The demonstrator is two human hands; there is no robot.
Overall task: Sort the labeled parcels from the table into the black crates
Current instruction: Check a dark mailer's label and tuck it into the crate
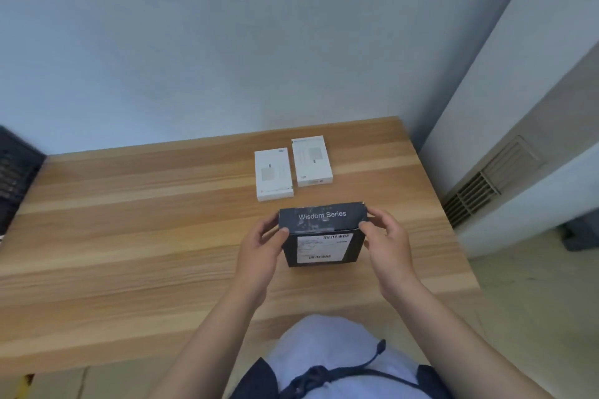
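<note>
Head view

1. Black parcel (322, 233): dark box held above the wooden table (129, 220), right of centre and near the person. Top face reads "Wisdom Series". The face turned toward the camera carries a white shipping label (324, 248) with barcodes; the smaller print is too blurred to read.
2. Left hand (259, 249): fingers curled around the parcel's left side, thumb on the upper near edge. The fingers behind the box are hidden.
3. Right hand (385, 243): grips the parcel's right side, thumb at the upper near corner, fingertips wrapped over the far edge and partly out of sight.
4. White parcel, left (274, 173): flat white box lying on the table just beyond the black parcel. Printing on top is faint and illegible.
5. White parcel, right (311, 160): second flat white box, just beside the first and slightly farther back; a narrow gap separates them. Markings unreadable.
6. Black crate (16, 172): dark slatted object at the far-left edge, blurred and cut off by the frame; its contents cannot be made out.
7. Wall vent (486, 181): louvred grille low on the right wall, beyond the table's right edge.
</note>
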